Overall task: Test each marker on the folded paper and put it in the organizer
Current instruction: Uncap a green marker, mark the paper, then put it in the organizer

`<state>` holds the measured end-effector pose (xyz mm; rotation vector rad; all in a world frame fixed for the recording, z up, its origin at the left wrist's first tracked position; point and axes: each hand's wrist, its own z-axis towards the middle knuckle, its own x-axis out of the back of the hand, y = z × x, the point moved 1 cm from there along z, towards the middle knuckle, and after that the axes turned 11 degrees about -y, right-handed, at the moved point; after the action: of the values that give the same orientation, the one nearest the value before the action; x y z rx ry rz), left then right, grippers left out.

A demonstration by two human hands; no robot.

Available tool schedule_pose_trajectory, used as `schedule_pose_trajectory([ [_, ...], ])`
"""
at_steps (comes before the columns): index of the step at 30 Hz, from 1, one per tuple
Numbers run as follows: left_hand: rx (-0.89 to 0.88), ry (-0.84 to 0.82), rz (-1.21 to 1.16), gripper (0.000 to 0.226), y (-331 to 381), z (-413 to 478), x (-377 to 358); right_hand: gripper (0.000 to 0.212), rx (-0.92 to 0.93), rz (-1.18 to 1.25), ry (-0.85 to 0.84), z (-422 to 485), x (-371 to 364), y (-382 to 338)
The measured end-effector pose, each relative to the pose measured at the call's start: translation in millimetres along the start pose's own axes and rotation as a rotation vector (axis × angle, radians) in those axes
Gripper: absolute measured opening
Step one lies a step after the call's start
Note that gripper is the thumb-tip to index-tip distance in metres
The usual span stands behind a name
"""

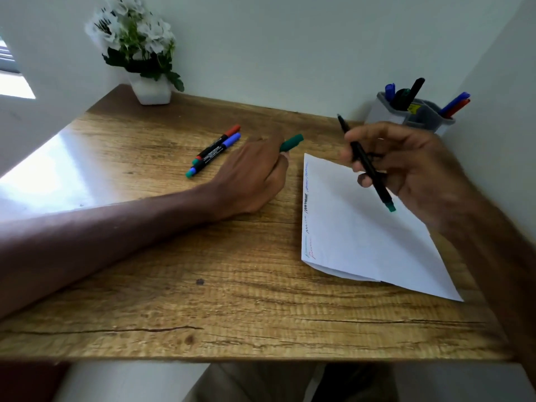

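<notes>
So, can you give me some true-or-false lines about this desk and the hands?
1. The left hand holds a green cap. True.
2. The right hand is empty. False: its grip is on a black marker above the paper.
3. Two capped markers lie side by side on the table. True.
4. The organizer is empty. False: several pens stand in it.
5. The paper is blank. False: it has scribbles along its left edge.
</notes>
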<state>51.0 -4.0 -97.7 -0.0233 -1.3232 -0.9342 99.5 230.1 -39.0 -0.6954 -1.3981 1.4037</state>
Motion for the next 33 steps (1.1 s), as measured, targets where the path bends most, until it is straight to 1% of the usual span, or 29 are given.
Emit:
schedule_pose_trajectory([
  [1,0.01,-0.009,-0.023,0.025,-0.1,0.3,0.0,0.052,-0.029,0.067,-0.027,-6.1,1.4,0.1],
  [3,0.011,-0.04,-0.049,0.026,0.7,1.4,0.3,0.042,-0.065,0.15,-0.054,-15.8,2.7,4.9],
  [5,-0.021,-0.08,-0.08,0.022,2.2,2.5,0.7,0.043,-0.094,0.206,-0.053,-22.2,-0.8,10.7],
  [8,-0.061,-0.147,-0.171,0.019,3.0,3.9,2.7,0.041,-0.107,0.126,-0.074,-27.6,-9.5,17.4],
  [11,-0.113,-0.249,-0.232,0.027,0.7,3.4,4.6,0.036,-0.129,0.059,-0.097,-31.0,-19.1,19.6],
  [14,-0.132,-0.374,-0.188,0.036,-1.0,4.8,3.3,0.028,-0.158,0.043,-0.129,-33.6,-23.7,19.4],
  [16,-0.13,-0.418,-0.135,0.044,-1.8,5.4,1.2,0.03,-0.166,0.04,-0.133,-35.9,-27.3,17.9],
  [18,-0.146,-0.411,-0.071,0.048,-1.6,6.3,-1.1,0.028,-0.153,0.01,-0.126,-39.3,-30.8,16.3],
  [20,-0.159,-0.404,0.003,0.044,0.9,5.5,-1.1,0.022,-0.145,-0.035,-0.144,-42.2,-35.5,15.3],
  [22,-0.157,-0.422,0.048,0.042,4.2,4.2,1.5,0.021,-0.134,-0.06,-0.17,-43.4,-39.2,15.5],
  [24,-0.167,-0.426,0.049,0.042,5.2,4.4,2.1,0.018,-0.103,-0.087,-0.179,-42.4,-42.4,16.2],
  [27,-0.175,-0.439,0.048,0.046,5.5,4.1,2.2,0.006,-0.039,-0.123,-0.172,-38.3,-45.9,18.9],
  [31,-0.173,-0.437,0.042,0.051,1.9,4.4,0.5,0.006,0.032,-0.154,-0.129,-28.8,-51.3,23.1],
  [33,-0.183,-0.431,0.049,0.05,0.8,4.4,-0.5,0.007,0.054,-0.191,-0.118,-25.9,-55.6,24.1],
])
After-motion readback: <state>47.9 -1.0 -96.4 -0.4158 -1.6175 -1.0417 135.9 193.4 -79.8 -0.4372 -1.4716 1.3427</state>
